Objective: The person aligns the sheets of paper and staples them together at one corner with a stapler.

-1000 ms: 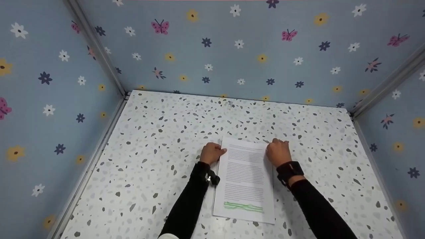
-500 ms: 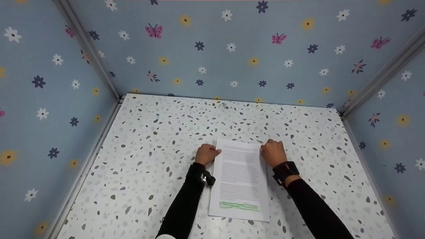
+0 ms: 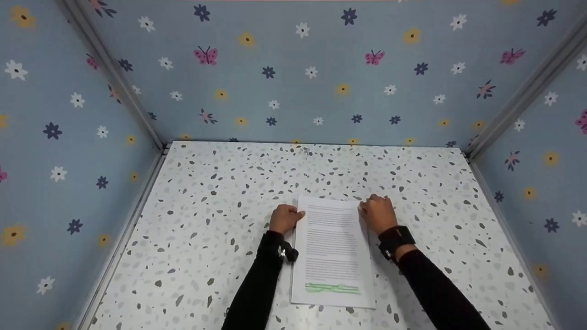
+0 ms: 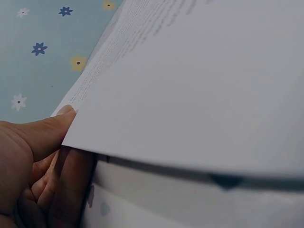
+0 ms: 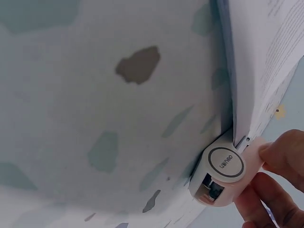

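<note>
Flowered blue walls (image 3: 321,68) enclose a speckled tabletop (image 3: 206,220) where stacked sheets (image 3: 332,250) lie. Left hand (image 3: 283,218) pinches their far-left corner; right hand's (image 3: 378,213) fingers clamp a stapler (image 5: 223,171) onto the right corner. Loose sheets might shift, stapling crooked.

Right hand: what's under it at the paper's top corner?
The right hand holds a small white stapler clamped on the printed white sheets. The head view hides the stapler under that hand.

Both hands (image 3: 285,218) drew the paper sheets (image 3: 332,252) slightly nearer.
</note>
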{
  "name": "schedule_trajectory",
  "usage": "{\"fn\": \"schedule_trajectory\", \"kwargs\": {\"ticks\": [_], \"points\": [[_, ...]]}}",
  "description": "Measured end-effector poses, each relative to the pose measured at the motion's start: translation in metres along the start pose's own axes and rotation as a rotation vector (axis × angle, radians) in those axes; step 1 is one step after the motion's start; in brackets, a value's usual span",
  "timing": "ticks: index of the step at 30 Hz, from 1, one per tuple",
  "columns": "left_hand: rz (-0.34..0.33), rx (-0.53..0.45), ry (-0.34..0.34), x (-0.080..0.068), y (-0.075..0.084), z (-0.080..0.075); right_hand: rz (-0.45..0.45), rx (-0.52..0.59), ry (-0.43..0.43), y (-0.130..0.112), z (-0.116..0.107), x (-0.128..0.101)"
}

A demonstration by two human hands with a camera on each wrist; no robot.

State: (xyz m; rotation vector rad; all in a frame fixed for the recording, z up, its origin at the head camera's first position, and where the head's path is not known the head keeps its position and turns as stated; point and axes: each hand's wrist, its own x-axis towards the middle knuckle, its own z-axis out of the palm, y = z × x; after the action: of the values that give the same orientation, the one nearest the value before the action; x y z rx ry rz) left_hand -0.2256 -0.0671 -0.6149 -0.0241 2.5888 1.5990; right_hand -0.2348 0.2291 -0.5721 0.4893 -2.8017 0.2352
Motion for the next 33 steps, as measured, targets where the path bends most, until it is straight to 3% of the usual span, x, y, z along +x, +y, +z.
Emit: {"fn": "schedule_trajectory", "kwargs": {"ticks": [3,11,20,27,33], "points": [[-0.025,0.012,0.002,0.001,-0.001,-0.001,0.005,0.010,-0.002,-0.002,-0.001,0.000],[0.008,0.047,0.024,0.002,0.004,-0.002,0.032,0.090,0.019,0.002,-0.001,-0.001],[-0.050,0.043,0.015,0.001,0.001,0.001,0.012,0.145,0.044,0.008,0.005,-0.004],[0.007,0.038,0.016,-0.001,0.000,0.000,-0.041,0.125,0.070,0.009,0.007,-0.004],[0.001,0.037,0.019,0.001,-0.001,0.000,-0.012,0.146,0.039,0.010,0.006,-0.003]]}}
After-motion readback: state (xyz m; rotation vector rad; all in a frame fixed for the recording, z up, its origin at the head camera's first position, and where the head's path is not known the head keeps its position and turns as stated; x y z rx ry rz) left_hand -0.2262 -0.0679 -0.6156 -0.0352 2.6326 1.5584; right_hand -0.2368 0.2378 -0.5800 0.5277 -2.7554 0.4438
